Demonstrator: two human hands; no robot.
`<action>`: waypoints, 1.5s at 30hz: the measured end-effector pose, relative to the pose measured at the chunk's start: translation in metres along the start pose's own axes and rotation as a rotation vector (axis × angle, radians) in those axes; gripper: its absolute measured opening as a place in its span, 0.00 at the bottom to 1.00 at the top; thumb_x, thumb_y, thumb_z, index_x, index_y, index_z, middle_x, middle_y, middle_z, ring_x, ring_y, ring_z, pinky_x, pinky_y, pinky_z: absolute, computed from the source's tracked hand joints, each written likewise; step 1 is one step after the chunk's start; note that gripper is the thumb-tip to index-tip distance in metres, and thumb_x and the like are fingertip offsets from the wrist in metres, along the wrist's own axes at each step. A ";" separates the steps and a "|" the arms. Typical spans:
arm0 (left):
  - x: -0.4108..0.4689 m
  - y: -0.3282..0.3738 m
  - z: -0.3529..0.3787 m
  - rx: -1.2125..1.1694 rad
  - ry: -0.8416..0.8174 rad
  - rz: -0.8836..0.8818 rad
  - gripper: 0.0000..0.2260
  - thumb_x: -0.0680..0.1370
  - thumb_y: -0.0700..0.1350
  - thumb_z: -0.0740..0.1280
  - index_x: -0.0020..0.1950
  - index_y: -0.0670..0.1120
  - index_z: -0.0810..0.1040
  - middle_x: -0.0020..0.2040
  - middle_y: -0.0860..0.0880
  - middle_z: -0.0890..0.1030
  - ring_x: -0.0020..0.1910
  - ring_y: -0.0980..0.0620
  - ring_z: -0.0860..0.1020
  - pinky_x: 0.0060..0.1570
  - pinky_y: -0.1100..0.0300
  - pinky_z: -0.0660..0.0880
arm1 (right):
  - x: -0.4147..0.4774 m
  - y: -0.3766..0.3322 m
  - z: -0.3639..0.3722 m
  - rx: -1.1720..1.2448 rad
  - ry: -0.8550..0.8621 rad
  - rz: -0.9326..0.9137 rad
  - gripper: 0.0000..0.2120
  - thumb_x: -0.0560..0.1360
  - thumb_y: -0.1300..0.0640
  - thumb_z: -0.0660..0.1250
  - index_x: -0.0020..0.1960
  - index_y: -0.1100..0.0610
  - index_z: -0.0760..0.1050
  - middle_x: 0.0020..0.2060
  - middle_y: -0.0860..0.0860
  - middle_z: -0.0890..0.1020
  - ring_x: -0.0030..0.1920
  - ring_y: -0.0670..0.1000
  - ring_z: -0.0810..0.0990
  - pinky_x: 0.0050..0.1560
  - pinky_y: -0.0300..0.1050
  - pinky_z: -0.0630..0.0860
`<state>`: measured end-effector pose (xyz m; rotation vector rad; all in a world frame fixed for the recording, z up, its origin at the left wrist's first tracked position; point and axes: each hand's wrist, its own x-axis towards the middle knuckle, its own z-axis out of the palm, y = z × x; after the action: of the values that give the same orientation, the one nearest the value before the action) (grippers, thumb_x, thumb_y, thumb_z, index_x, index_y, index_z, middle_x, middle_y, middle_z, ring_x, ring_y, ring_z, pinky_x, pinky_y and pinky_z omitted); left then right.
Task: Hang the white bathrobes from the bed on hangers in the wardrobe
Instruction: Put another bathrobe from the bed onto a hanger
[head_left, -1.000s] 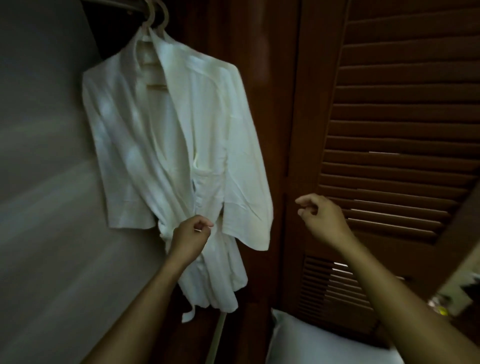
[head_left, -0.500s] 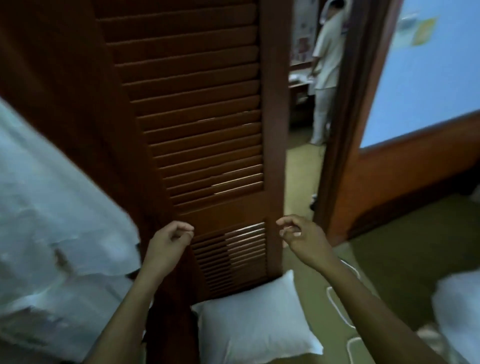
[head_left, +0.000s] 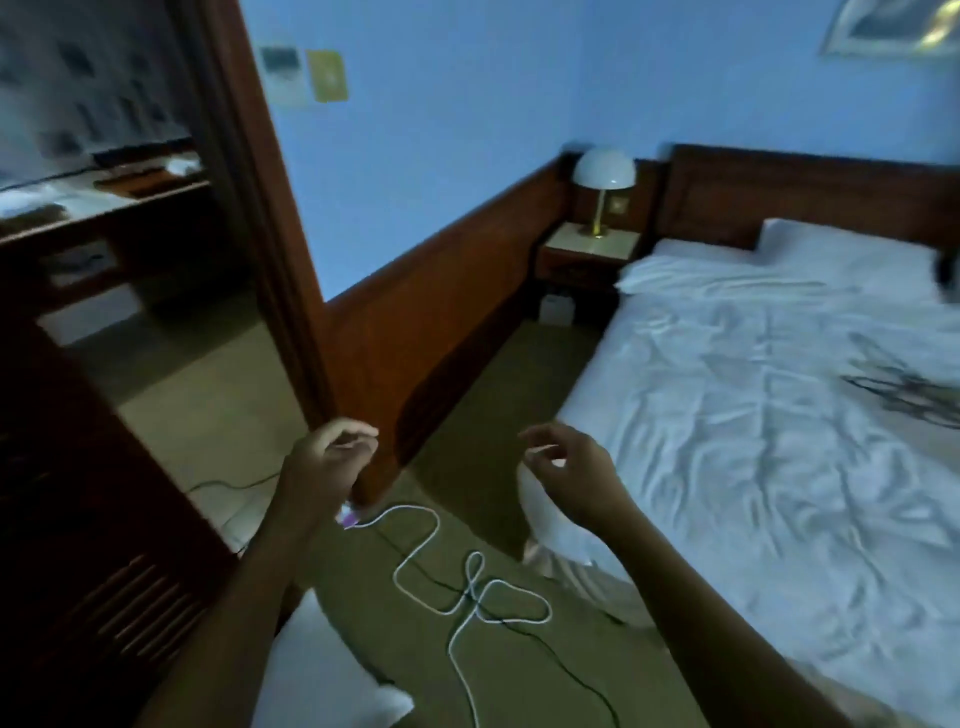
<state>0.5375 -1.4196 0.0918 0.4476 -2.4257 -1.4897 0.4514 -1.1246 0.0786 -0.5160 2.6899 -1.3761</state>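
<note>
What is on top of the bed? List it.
On the bed: a rumpled white sheet, pillows by the headboard, and a dark tangle, too blurred to identify. No bathrobe shows; the bed's right side is cut off.

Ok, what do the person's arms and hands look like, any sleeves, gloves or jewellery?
Both are bare. The left hand and right hand wear no gloves, and no ring shows, though the picture is dim and blurred. The left forearm and right forearm are uncovered to the frame edge: no sleeve, watch or bracelet in view.
</note>
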 end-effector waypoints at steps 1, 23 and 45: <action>0.012 0.014 0.027 -0.038 -0.045 0.032 0.03 0.77 0.47 0.73 0.49 0.55 0.84 0.46 0.53 0.86 0.45 0.54 0.84 0.49 0.56 0.77 | -0.003 0.016 -0.021 0.014 0.056 0.043 0.11 0.78 0.56 0.69 0.58 0.45 0.81 0.52 0.39 0.83 0.50 0.38 0.81 0.49 0.30 0.74; 0.134 0.260 0.570 -0.069 -1.040 0.469 0.05 0.74 0.57 0.69 0.48 0.60 0.82 0.45 0.55 0.85 0.45 0.52 0.84 0.55 0.47 0.79 | -0.092 0.271 -0.326 -0.002 0.993 0.718 0.12 0.77 0.57 0.72 0.59 0.47 0.81 0.53 0.42 0.83 0.49 0.39 0.82 0.43 0.25 0.72; -0.070 0.410 1.016 0.063 -1.384 0.617 0.02 0.78 0.52 0.71 0.49 0.55 0.83 0.44 0.54 0.85 0.47 0.52 0.83 0.53 0.49 0.81 | -0.278 0.514 -0.602 0.004 1.262 1.036 0.12 0.78 0.56 0.70 0.60 0.47 0.80 0.54 0.42 0.82 0.51 0.44 0.82 0.55 0.50 0.80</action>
<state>0.1709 -0.3886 0.0073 -1.7146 -2.9053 -1.5939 0.4482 -0.2893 0.0018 2.0622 2.6560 -1.4654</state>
